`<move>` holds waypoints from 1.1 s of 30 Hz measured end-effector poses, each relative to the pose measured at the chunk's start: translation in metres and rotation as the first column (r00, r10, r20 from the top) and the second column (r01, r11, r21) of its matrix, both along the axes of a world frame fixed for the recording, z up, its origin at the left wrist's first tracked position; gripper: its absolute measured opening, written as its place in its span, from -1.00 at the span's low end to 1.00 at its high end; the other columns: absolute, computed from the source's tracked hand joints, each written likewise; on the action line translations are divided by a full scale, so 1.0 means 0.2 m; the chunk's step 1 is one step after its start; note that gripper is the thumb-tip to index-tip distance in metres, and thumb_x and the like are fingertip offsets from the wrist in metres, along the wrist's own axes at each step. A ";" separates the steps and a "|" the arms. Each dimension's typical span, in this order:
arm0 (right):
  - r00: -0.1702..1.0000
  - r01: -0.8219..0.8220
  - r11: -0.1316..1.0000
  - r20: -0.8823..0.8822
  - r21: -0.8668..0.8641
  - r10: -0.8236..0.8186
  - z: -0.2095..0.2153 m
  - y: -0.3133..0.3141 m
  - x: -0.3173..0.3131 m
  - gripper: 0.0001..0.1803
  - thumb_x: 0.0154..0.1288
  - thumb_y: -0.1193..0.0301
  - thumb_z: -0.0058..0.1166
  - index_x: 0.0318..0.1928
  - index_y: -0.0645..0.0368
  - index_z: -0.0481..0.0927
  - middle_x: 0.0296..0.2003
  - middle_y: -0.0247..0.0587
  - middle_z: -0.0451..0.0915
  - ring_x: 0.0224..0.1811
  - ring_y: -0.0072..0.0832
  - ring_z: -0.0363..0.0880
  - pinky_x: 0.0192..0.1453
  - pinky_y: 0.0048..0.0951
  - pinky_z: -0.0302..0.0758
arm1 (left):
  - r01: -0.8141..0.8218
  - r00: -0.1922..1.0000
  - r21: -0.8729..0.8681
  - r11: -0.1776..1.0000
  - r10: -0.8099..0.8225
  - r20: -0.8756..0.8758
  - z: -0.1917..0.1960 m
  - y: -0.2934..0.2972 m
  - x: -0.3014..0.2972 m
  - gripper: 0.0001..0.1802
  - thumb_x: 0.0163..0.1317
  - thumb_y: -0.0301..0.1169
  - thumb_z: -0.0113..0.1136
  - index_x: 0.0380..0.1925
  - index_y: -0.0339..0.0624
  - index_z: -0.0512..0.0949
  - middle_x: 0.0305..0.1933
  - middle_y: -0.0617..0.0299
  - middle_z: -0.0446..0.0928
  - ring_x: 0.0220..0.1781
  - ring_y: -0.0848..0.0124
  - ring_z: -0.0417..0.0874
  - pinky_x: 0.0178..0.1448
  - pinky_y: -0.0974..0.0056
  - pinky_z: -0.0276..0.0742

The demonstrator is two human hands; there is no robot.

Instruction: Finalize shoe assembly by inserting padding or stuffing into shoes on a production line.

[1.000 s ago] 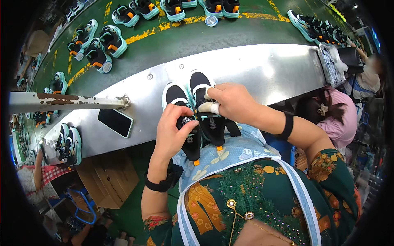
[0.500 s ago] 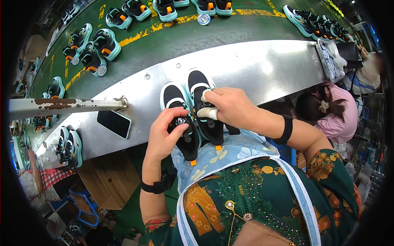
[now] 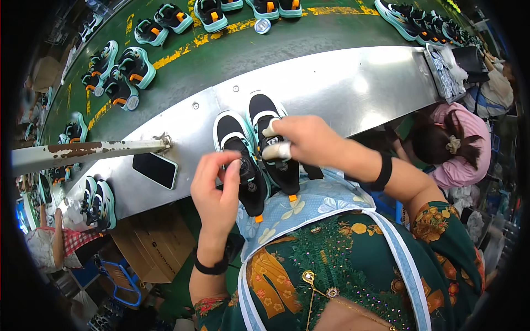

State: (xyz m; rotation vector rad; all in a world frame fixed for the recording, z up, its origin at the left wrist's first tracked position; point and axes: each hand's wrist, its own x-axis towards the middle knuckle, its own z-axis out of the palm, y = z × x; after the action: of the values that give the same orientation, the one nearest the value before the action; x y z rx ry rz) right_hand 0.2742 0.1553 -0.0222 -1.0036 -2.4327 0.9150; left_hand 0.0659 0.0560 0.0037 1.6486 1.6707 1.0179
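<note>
A pair of black, white and mint sneakers lies side by side, toes away from me, partly on the metal bench and partly over my apron. My right hand is closed at the upper of the right sneaker, white covers on its thumb and finger, around a round dial there. My left hand is beside the left sneaker, thumb and forefinger tips drawn together; whether they hold anything is too small to tell. A round dark dial shows on that sneaker's upper. Orange tabs stick out at both heels.
A phone lies on the metal bench, below a chipped white bar. Another sneaker pair stands at left. More sneakers stand on the green surface beyond. A tray and a person in pink are at right.
My left hand has come off the left sneaker's dial and moved slightly left, its thumb and forefinger closing together. My right hand stays at the right sneaker's dial.
</note>
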 end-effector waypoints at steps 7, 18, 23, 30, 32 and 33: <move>0.997 -0.037 0.988 -0.073 -0.152 0.026 -0.07 0.15 -0.03 -0.72 0.34 0.26 0.10 0.01 0.04 0.59 -0.20 0.04 0.58 -0.18 -0.04 0.59 -0.07 -0.20 0.51 | 0.419 0.296 -0.634 0.650 0.562 0.772 -0.02 -0.09 0.23 -0.58 0.48 -0.29 -0.09 0.16 -0.40 0.36 0.22 -0.12 0.42 -0.22 0.25 0.69 -0.55 0.44 0.44; 0.966 -0.235 0.907 -0.186 -0.349 0.178 -0.02 0.20 0.02 -0.61 0.29 0.38 0.14 0.15 0.00 0.58 -0.31 -0.05 0.51 -0.22 -0.25 0.57 -0.11 -0.24 0.46 | 0.206 0.588 -0.595 0.777 0.387 0.710 -0.20 -0.06 0.29 -0.66 0.47 -0.22 -0.05 -0.14 -0.32 0.51 -0.19 -0.11 0.66 -0.71 0.59 0.43 -0.60 0.52 0.36; 0.962 -0.274 0.958 -0.027 -0.082 0.273 0.00 0.10 0.00 -0.59 0.14 0.33 0.27 0.01 0.15 0.61 -0.40 -0.04 0.53 -0.30 -0.18 0.56 -0.22 -0.24 0.46 | 0.306 0.456 -0.546 0.780 0.383 0.803 -0.21 -0.05 0.30 -0.68 0.48 -0.28 -0.07 0.00 -0.34 0.45 -0.07 -0.04 0.61 -0.36 0.47 0.65 -0.51 0.48 0.49; 0.993 -0.107 0.994 -0.055 -0.017 0.106 0.00 0.00 -0.07 -0.61 0.07 0.31 0.32 -0.07 0.15 0.62 -0.44 -0.07 0.53 -0.33 -0.11 0.56 -0.25 -0.21 0.46 | 0.297 0.396 -0.537 0.790 0.410 0.822 -0.24 -0.09 0.26 -0.67 0.49 -0.32 -0.10 0.06 -0.36 0.40 0.03 0.04 0.55 -0.01 0.34 0.68 -0.42 0.45 0.57; 0.978 -0.191 0.972 -0.109 -0.134 0.177 0.02 0.02 -0.06 -0.61 0.08 0.31 0.31 -0.06 0.14 0.62 -0.44 -0.07 0.53 -0.33 -0.12 0.56 -0.25 -0.21 0.46 | 0.324 0.404 -0.551 0.769 0.415 0.816 -0.26 -0.09 0.25 -0.67 0.49 -0.32 -0.11 0.06 -0.36 0.39 0.04 0.04 0.55 0.00 0.34 0.67 -0.40 0.44 0.57; 0.980 -0.191 0.977 -0.068 -0.093 0.185 0.01 0.02 -0.07 -0.60 0.09 0.32 0.31 -0.04 0.14 0.61 -0.43 -0.06 0.53 -0.32 -0.11 0.56 -0.24 -0.21 0.46 | 0.347 0.415 -0.567 0.747 0.419 0.807 -0.27 -0.09 0.25 -0.67 0.49 -0.32 -0.11 0.06 -0.36 0.39 0.05 0.04 0.55 0.01 0.33 0.67 -0.38 0.44 0.57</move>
State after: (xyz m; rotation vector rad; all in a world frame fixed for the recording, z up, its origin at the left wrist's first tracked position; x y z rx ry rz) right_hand 0.2607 0.1596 -0.0200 -0.7756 -2.4853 1.1219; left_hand 0.1156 0.0373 -0.0500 0.3214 1.0235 0.8881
